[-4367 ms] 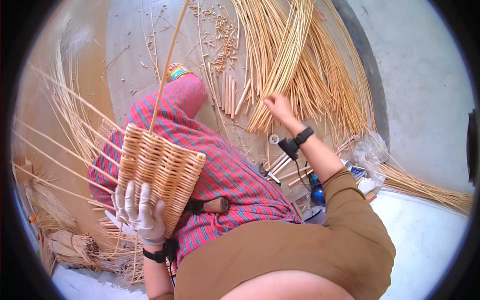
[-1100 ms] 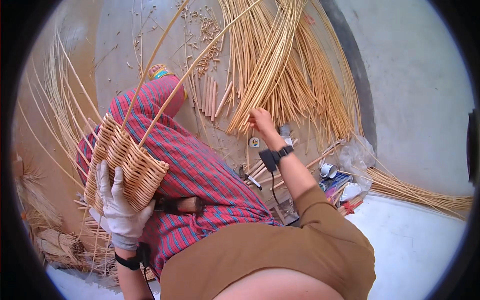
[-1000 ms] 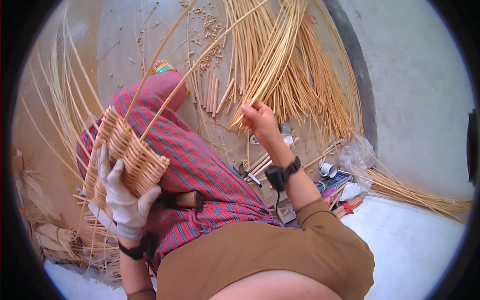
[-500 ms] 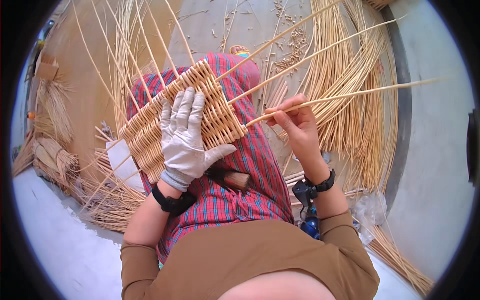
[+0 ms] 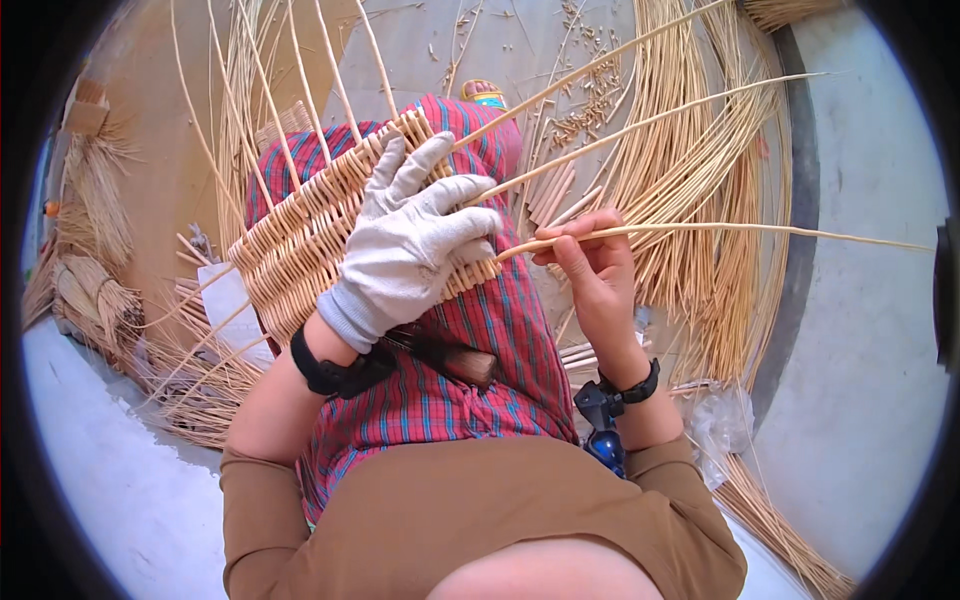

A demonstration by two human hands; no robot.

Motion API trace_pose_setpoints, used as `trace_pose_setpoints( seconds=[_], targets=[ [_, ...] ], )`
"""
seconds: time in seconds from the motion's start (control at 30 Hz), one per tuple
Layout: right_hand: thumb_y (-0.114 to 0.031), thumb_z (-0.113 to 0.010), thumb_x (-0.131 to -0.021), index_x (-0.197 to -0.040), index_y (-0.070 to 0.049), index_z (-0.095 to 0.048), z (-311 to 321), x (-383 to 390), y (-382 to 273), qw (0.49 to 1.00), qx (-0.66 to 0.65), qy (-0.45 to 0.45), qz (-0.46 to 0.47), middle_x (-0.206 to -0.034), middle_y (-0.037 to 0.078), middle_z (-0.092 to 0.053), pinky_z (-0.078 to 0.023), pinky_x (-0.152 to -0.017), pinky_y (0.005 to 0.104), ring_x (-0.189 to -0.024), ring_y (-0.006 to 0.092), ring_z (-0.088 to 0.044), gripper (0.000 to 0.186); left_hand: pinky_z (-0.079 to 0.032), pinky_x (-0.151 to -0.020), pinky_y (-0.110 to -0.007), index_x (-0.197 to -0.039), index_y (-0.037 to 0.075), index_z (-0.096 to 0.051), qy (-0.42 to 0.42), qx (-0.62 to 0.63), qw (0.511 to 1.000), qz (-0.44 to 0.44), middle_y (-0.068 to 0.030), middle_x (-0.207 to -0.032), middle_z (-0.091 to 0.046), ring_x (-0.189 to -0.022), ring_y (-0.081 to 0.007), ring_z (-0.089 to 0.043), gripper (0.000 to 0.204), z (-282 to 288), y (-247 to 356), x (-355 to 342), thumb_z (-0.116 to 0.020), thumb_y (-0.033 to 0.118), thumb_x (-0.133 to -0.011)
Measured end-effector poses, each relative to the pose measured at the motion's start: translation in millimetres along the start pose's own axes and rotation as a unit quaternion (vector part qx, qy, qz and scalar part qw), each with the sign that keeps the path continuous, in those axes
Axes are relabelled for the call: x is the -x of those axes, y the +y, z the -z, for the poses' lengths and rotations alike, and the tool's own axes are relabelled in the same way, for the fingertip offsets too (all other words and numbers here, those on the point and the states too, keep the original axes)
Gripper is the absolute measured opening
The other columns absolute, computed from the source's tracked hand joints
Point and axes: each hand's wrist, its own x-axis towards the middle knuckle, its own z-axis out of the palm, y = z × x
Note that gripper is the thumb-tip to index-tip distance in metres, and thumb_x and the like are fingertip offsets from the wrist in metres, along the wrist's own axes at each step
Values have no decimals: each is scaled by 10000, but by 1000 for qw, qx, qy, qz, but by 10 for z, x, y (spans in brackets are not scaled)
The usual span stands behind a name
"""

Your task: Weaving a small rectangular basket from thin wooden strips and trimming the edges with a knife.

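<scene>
A flat panel of woven wicker (image 5: 305, 225) lies across my lap, with long pale rods sticking out of its far and right edges. My left hand (image 5: 405, 235), in a white glove, rests on the panel's right part with its fingers spread apart. Its fingertips reach the right edge, beside the lower rods. My bare right hand (image 5: 590, 260) pinches a long wicker rod (image 5: 720, 228) between thumb and fingers, just beyond the panel's lower right corner. The rod runs from that corner out to the right.
Loose wicker rods (image 5: 690, 200) lie in a big heap at the right. Short cut pieces (image 5: 590, 105) litter the floor ahead. More bundles (image 5: 95, 300) lie at the left. A dark-handled brush (image 5: 465, 362) sits on my lap. A clear plastic bag (image 5: 722, 420) lies at the right.
My left hand has slid right across the panel towards its right edge, its fingers spreading wider. The rod in my right hand has swung its free end nearer to me.
</scene>
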Motion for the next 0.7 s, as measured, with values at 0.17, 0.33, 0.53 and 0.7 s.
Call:
trace_pose_setpoints(
  seconds=[0.17,0.33,0.53,0.7],
  targets=[
    [-59,-643,-1078,-1178,-32,-529,-25,28,43,1000,2,15,25,-1110,181,-748,-623,-915,354,-1003,226,-756,153,-267,-1293,-556,-1014,197,-760,-27,-7,1000,-1,2,-1141,-732,-1448,-362,-523,252,-18,-5,-62,-774,411,-883],
    [-41,-632,-1078,-1189,-25,-525,83,84,44,996,-34,46,61,-1111,177,-747,-624,-906,357,-1009,227,-751,155,-282,-1273,-554,-950,200,-752,-17,-27,999,7,33,-1062,-719,-1383,-343,-555,206,-83,28,-93,-778,383,-859],
    [-31,-635,-1075,-1185,-20,-527,-26,10,98,998,-21,24,46,-1137,172,-740,-626,-934,354,-1043,232,-754,154,-262,-1275,-590,-917,210,-740,18,-21,1000,-1,35,-994,-716,-1313,-355,-601,200,-127,24,-91,-816,361,-811],
    [-7,-635,-1068,-1180,-17,-538,-30,-35,147,998,14,5,57,-1138,166,-738,-622,-967,343,-1081,224,-751,149,-268,-1279,-586,-933,205,-741,32,-11,999,-1,30,-1005,-720,-1322,-348,-599,187,-121,34,-107,-819,342,-831]
  ],
)
